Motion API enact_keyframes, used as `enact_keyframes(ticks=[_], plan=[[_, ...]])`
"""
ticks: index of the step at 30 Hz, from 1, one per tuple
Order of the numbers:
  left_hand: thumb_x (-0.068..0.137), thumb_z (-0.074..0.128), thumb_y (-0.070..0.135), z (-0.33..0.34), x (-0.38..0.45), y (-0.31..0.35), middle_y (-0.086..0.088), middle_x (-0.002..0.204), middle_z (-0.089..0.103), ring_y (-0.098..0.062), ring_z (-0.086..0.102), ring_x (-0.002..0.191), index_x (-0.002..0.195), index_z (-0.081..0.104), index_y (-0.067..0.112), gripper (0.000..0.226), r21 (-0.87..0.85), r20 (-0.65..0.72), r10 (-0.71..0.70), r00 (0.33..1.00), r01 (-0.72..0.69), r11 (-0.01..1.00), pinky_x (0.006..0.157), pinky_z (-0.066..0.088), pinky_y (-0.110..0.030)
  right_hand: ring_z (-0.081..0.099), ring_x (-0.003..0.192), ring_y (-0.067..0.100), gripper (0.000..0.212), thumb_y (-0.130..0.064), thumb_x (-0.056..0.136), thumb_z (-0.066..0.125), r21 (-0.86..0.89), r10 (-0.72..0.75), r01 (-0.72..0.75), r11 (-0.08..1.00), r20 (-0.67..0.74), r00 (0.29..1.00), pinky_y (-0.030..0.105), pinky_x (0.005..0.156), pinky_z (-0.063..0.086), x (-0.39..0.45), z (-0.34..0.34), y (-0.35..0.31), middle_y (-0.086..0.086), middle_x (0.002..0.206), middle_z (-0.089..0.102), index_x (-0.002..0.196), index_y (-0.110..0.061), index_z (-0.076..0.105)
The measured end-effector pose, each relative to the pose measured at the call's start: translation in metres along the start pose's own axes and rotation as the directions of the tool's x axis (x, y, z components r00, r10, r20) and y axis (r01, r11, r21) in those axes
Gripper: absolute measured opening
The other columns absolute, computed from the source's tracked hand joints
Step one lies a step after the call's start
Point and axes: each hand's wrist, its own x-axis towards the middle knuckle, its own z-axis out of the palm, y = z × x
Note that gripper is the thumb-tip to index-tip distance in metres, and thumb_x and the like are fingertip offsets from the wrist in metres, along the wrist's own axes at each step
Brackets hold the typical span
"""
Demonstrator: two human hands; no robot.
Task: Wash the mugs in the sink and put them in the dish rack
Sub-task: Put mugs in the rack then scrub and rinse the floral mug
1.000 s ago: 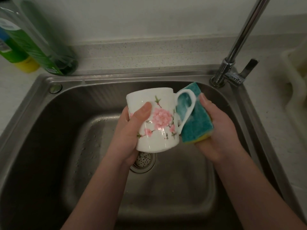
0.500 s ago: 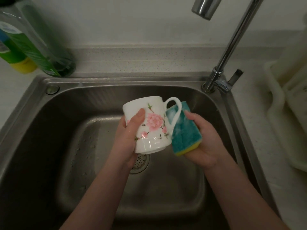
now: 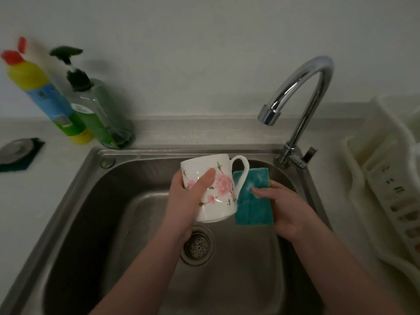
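**Mug held over sink basin, sponge beside its handle**

I see one white mug (image 3: 213,189) with a pink blossom print held in the air above the sink (image 3: 95,201), over the drain strainer (image 3: 198,246). Its long axis is tilted: the mouth points up and to the left, away from the camera, the base down and toward me. The handle points right, toward the faucet side. I cannot see inside the mug.

The left hand (image 3: 186,201) grips the mug body, its fingers wrapped round the far side and the thumb laid across the print. The right hand (image 3: 286,208) holds a teal sponge (image 3: 252,196) upright, thumb pressed on its face and fingers curled behind it. The sponge's left edge sits just beside the handle; I cannot tell whether they touch.

The steel basin holds nothing else that I can see. The chrome faucet (image 3: 302,92) arches over the back right corner, with no stream visible.

On the pale tabletop (image 3: 27,201), a white dish rack (image 3: 386,189) stands right of the sink. At back left stand a green pump bottle (image 3: 100,114) and a yellow-and-blue bottle (image 3: 45,94); a metal lid on a dark pad (image 3: 16,153) lies at the far left. A plain pale wall is behind.
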Motion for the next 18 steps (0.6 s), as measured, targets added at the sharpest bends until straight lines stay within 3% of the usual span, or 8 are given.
enact_keyframes(ticks=[7,11,15,18], plan=[[0.053,0.083,0.044,0.002,0.009,0.036,-0.008,0.098,0.074,-0.026,0.073,0.087,0.11,0.063,0.01,0.069,0.115,0.016,0.115,0.993,-0.116,0.987,0.074,0.059,-0.046,0.062,0.105,0.032,0.032,-0.003,0.091,0.053,0.173,-0.019,0.028,0.984,-0.054,0.998,0.048,0.083,0.05,-0.002,0.006,-0.034,0.014,0.115,0.066,0.12,-0.013,0.058],[0.056,0.085,0.037,0.004,0.018,0.048,-0.007,0.104,0.073,-0.023,0.072,0.09,0.114,0.059,0.014,0.068,0.124,0.014,0.142,0.99,-0.143,0.982,0.073,0.06,-0.042,0.064,0.087,0.02,0.028,-0.006,0.089,0.057,0.122,0.022,-0.003,0.993,-0.153,0.988,0.029,0.064,0.043,0.002,0.013,-0.05,0.01,0.114,0.066,0.117,-0.01,0.059],[0.046,0.085,0.049,0.006,0.025,0.057,-0.004,0.108,0.071,-0.021,0.071,0.095,0.117,0.056,0.018,0.083,0.173,0.01,0.171,0.985,-0.17,0.97,0.077,0.059,-0.045,0.061,0.112,0.027,0.038,-0.005,0.086,0.062,0.19,0.034,0.017,0.982,-0.261,0.965,0.02,0.062,0.043,0.022,0.01,-0.055,0.012,0.118,0.066,0.123,-0.008,0.057],[0.045,0.091,0.043,0.007,0.027,0.065,-0.001,0.106,0.07,-0.018,0.071,0.093,0.113,0.055,0.023,0.08,0.175,0.01,0.186,0.982,-0.185,0.967,0.072,0.06,-0.039,0.061,0.076,0.016,0.035,-0.005,0.087,0.061,0.258,0.034,0.05,0.965,-0.31,0.95,0.014,0.042,0.045,0.036,0.014,-0.058,0.009,0.09,0.064,0.122,-0.006,0.056]])
